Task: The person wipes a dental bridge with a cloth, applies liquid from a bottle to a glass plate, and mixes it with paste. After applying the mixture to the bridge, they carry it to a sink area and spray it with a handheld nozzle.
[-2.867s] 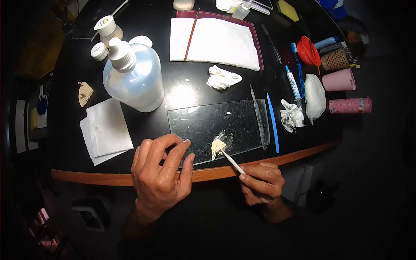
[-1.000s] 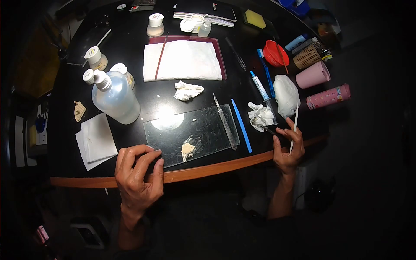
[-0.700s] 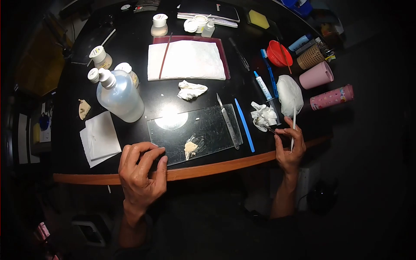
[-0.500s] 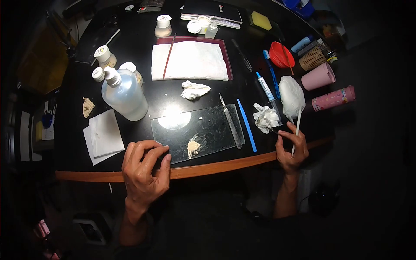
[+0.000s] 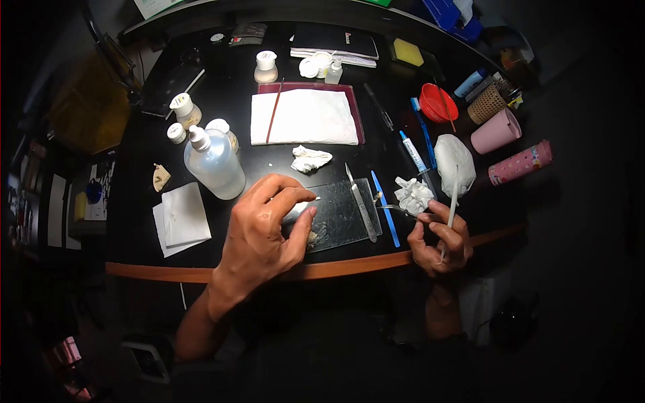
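Observation:
My left hand (image 5: 267,218) hovers above the left part of a glass slab (image 5: 336,228), fingers curled, thumb and forefinger slightly apart with nothing visible between them. Beige powder (image 5: 312,238) on the slab is partly hidden by the thumb. My right hand (image 5: 440,242) pinches a thin metal tool (image 5: 398,209) whose tip points left over a blue stick (image 5: 386,213). A slim white stick (image 5: 455,188) also stands up between its fingers. Just beyond that hand lie a crumpled tissue (image 5: 413,195) and a white rounded wad (image 5: 455,164). A scalpel (image 5: 361,205) rests on the slab.
A large squeeze bottle (image 5: 215,164) and folded paper (image 5: 187,215) stand left. Behind the slab are a crumpled tissue (image 5: 311,159) and white paper towel (image 5: 306,117) with a brush (image 5: 275,111). A red bowl (image 5: 437,103), syringe (image 5: 414,154) and pink cup (image 5: 496,131) are right.
My left hand has moved right and up, from the slab's left corner to over it. My right hand has brought the tool tip left, away from the tissue. The camera view has shifted.

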`<state>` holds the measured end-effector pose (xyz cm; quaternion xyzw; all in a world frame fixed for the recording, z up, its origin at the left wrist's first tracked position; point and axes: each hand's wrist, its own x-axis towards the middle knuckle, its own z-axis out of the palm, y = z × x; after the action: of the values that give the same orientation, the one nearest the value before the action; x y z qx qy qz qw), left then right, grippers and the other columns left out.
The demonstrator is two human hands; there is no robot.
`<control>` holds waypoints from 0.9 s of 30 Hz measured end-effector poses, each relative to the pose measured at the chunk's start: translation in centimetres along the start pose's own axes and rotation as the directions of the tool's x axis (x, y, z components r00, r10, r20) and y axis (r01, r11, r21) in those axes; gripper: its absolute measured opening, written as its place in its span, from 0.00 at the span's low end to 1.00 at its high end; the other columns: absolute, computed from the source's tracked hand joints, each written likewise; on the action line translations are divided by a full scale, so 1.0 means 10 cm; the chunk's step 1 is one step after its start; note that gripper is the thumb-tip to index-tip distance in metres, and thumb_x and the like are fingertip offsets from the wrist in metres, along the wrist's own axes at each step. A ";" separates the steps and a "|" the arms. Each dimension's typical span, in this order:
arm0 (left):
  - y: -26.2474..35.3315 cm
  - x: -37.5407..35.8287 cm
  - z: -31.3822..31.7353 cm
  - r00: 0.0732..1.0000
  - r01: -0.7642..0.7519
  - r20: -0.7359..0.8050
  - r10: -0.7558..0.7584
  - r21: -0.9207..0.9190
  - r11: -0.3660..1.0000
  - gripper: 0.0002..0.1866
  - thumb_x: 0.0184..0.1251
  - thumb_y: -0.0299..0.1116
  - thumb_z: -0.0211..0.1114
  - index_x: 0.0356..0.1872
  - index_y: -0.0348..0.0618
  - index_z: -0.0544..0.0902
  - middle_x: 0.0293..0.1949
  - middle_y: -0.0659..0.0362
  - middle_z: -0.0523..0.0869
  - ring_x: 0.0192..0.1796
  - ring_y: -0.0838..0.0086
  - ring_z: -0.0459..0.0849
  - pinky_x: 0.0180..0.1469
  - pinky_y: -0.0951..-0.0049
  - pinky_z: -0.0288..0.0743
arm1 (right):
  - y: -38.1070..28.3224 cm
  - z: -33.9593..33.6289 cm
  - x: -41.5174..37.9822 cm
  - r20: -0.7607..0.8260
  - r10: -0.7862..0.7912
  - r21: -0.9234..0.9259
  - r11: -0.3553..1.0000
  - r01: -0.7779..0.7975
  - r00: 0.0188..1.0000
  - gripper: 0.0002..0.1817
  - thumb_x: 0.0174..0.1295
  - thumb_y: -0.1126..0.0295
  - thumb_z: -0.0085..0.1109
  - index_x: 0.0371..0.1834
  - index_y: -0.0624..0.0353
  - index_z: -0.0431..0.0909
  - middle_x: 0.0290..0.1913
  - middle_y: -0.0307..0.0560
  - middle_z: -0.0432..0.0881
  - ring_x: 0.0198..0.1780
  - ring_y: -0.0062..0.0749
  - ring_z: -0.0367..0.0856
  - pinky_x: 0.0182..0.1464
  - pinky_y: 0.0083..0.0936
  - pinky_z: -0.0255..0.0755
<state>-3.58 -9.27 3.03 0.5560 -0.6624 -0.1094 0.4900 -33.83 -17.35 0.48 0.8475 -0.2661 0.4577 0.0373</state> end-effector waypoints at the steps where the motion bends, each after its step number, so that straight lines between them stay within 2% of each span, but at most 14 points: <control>1: 0.04 0.01 0.04 0.997 0.068 0.028 -0.066 -0.076 0.995 0.09 0.64 0.23 0.75 0.44 0.34 0.90 0.39 0.50 0.90 0.39 0.61 0.91 0.42 0.64 0.82 | -0.06 0.03 0.03 0.004 0.001 0.036 0.999 -0.001 1.000 0.22 0.56 0.88 0.74 0.48 0.58 0.73 0.55 0.56 0.88 0.49 0.42 0.95 0.48 0.30 0.95; 3: 0.10 0.00 0.13 0.977 0.209 0.100 -0.191 -0.219 0.953 0.10 0.67 0.25 0.75 0.47 0.33 0.91 0.38 0.49 0.92 0.38 0.63 0.92 0.41 0.67 0.83 | -0.16 0.11 0.05 -0.012 0.006 0.083 0.996 -0.005 1.000 0.22 0.56 0.88 0.73 0.48 0.57 0.73 0.54 0.57 0.88 0.49 0.42 0.95 0.48 0.30 0.95; 5: 0.12 -0.04 0.25 0.945 0.319 0.179 -0.273 -0.322 0.891 0.14 0.72 0.31 0.76 0.53 0.31 0.91 0.43 0.48 0.95 0.42 0.70 0.94 0.44 0.70 0.86 | -0.29 0.19 0.06 -0.027 0.049 0.136 0.990 -0.045 0.998 0.22 0.56 0.87 0.74 0.48 0.58 0.73 0.54 0.57 0.87 0.48 0.41 0.95 0.48 0.29 0.95; 7: 0.16 -0.09 0.40 0.872 0.489 0.267 -0.410 -0.520 0.700 0.15 0.77 0.31 0.74 0.57 0.31 0.90 0.47 0.48 0.95 0.46 0.74 0.93 0.50 0.73 0.87 | -0.45 0.26 0.04 -0.045 0.117 0.191 0.976 -0.106 0.992 0.23 0.56 0.87 0.75 0.49 0.58 0.73 0.54 0.57 0.87 0.49 0.41 0.94 0.48 0.29 0.95; 10: 0.28 -0.15 0.55 0.847 0.495 0.265 -0.461 -0.711 0.500 0.16 0.81 0.31 0.70 0.60 0.31 0.88 0.50 0.48 0.95 0.50 0.74 0.92 0.55 0.74 0.87 | -0.64 0.36 -0.04 -0.075 0.197 0.247 0.953 -0.173 0.978 0.23 0.57 0.88 0.74 0.50 0.60 0.74 0.55 0.58 0.86 0.51 0.41 0.94 0.50 0.27 0.95; 13: 0.28 -0.28 0.67 0.815 0.500 0.299 -0.496 -0.796 0.341 0.16 0.83 0.31 0.68 0.62 0.30 0.87 0.51 0.47 0.95 0.52 0.73 0.92 0.58 0.73 0.87 | -0.79 0.35 -0.06 -0.075 0.251 0.290 0.932 -0.220 0.965 0.23 0.59 0.87 0.75 0.52 0.62 0.73 0.56 0.58 0.84 0.53 0.39 0.93 0.54 0.26 0.95; 14: 0.29 -0.31 0.68 0.820 0.499 0.286 -0.497 -0.781 0.375 0.15 0.83 0.31 0.67 0.60 0.30 0.87 0.50 0.48 0.95 0.52 0.73 0.92 0.57 0.72 0.87 | -0.81 0.31 -0.05 -0.040 0.262 0.297 0.924 -0.239 0.964 0.24 0.60 0.87 0.75 0.54 0.62 0.73 0.57 0.59 0.84 0.52 0.39 0.93 0.55 0.27 0.94; 16: 0.30 -0.34 0.69 0.831 0.490 0.250 -0.496 -0.752 0.442 0.14 0.84 0.32 0.66 0.58 0.29 0.87 0.49 0.49 0.94 0.51 0.72 0.92 0.55 0.71 0.89 | -0.75 0.24 -0.08 0.026 0.315 0.457 0.840 -0.291 0.949 0.22 0.60 0.86 0.75 0.53 0.62 0.74 0.57 0.61 0.85 0.52 0.39 0.93 0.54 0.29 0.94; 17: 0.31 -0.33 0.69 0.823 0.489 0.266 -0.502 -0.781 0.388 0.14 0.85 0.32 0.64 0.57 0.29 0.86 0.47 0.51 0.94 0.49 0.73 0.92 0.53 0.70 0.89 | -0.70 0.19 -0.09 0.063 0.333 0.532 0.786 -0.314 0.941 0.22 0.61 0.86 0.75 0.53 0.61 0.74 0.58 0.61 0.85 0.51 0.39 0.93 0.54 0.30 0.94; 19: 0.33 -0.32 0.68 0.805 0.482 0.294 -0.515 -0.831 0.278 0.14 0.87 0.33 0.62 0.55 0.30 0.85 0.42 0.55 0.92 0.46 0.73 0.92 0.50 0.70 0.90 | -0.45 0.09 -0.14 -0.041 0.378 0.454 0.832 -0.320 0.925 0.17 0.63 0.84 0.75 0.49 0.62 0.76 0.52 0.62 0.89 0.48 0.44 0.94 0.48 0.35 0.91; 21: 0.34 -0.31 0.67 0.770 0.523 0.368 -0.521 -0.832 0.185 0.15 0.89 0.36 0.59 0.56 0.31 0.84 0.38 0.59 0.86 0.40 0.76 0.88 0.42 0.73 0.87 | -0.05 0.00 -0.03 -0.085 0.246 0.175 0.958 -0.228 0.966 0.16 0.61 0.83 0.76 0.47 0.62 0.78 0.49 0.59 0.90 0.49 0.49 0.93 0.50 0.37 0.89; 23: 0.34 -0.28 0.64 0.711 0.592 0.481 -0.513 -0.804 0.067 0.17 0.90 0.38 0.57 0.58 0.32 0.82 0.35 0.62 0.81 0.34 0.79 0.82 0.33 0.77 0.82 | 0.23 -0.04 0.09 0.084 0.239 0.084 0.966 -0.246 0.967 0.16 0.58 0.82 0.77 0.45 0.62 0.80 0.51 0.57 0.91 0.54 0.52 0.92 0.57 0.40 0.86; 24: 0.33 -0.26 0.63 0.668 0.635 0.551 -0.500 -0.772 -0.003 0.17 0.90 0.39 0.57 0.59 0.32 0.81 0.34 0.63 0.78 0.33 0.81 0.79 0.29 0.80 0.77 | 0.34 -0.02 0.11 0.142 0.179 0.052 0.981 -0.188 0.974 0.13 0.57 0.80 0.77 0.43 0.62 0.82 0.52 0.53 0.92 0.58 0.50 0.90 0.60 0.41 0.83; 27: 0.37 -0.21 0.60 0.572 0.699 0.666 -0.479 -0.701 -0.141 0.20 0.90 0.41 0.57 0.64 0.32 0.79 0.33 0.64 0.76 0.29 0.84 0.72 0.23 0.84 0.65 | 0.47 0.09 0.16 0.271 0.095 0.096 0.988 -0.125 0.958 0.11 0.58 0.79 0.76 0.42 0.62 0.83 0.55 0.52 0.92 0.57 0.48 0.90 0.56 0.41 0.82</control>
<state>-10.75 -8.62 1.48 0.3555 -0.1564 -0.7439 0.5439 -34.71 -22.31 0.42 0.8858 -0.2893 0.3558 -0.0718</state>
